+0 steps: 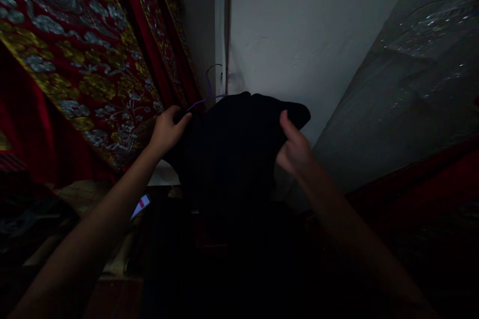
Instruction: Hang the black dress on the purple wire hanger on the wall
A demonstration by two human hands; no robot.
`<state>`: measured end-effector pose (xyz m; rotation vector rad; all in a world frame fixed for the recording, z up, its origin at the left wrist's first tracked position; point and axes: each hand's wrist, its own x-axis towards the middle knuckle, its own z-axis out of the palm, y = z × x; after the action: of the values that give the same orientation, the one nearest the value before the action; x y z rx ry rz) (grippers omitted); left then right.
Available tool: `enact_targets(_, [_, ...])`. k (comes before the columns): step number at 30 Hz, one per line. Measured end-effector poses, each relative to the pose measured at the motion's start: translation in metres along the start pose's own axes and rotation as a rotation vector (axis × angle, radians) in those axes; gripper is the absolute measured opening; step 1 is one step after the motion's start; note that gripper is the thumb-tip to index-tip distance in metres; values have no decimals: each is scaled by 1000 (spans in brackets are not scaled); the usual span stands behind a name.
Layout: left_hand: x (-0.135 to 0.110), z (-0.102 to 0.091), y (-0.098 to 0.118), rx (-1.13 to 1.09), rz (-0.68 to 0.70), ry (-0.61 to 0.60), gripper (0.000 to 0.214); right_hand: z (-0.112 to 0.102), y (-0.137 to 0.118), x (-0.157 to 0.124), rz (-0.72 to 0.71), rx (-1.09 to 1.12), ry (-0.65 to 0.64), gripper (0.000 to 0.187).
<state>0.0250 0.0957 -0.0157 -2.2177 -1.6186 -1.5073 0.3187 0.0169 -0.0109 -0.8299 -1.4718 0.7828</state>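
A black garment (232, 144) hangs in front of me on a thin purple wire hanger (210, 90), whose hook rises toward a white wall. My left hand (166, 129) grips the garment's left shoulder, fingers curled round the cloth beside the hanger wire. At the garment's right shoulder, my right hand (294, 149) is closed on the cloth, thumb raised against the fabric. The lower part of the garment fades into darkness.
Red hangings with gold and silver embroidery (86, 55) fill the left side. A grey plastic-covered surface (411, 84) slants down on the right. A white wall (299, 25) stands behind. A small white and red object (141, 204) lies below my left forearm.
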Motion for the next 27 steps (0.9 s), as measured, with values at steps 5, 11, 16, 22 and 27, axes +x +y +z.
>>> enact_targets(5, [14,12,-1,-85,7,-1,32,4,-1,14,121,133,-258,75])
enact_targets(11, [-6,12,2,-221,-2,-44,65,-1,-14,-25,102,-193,-1030,76])
enact_targets(16, [-32,17,25,-519,2,-164,83,11,33,-41,-7,-496,-723,102])
enact_targets(22, [-55,37,71,-1252,-311,-326,75,48,87,-52,-412,-836,-272,126])
enact_targets(27, [-73,52,68,-1361,-421,-529,25,32,90,-60,-602,-834,-156,106])
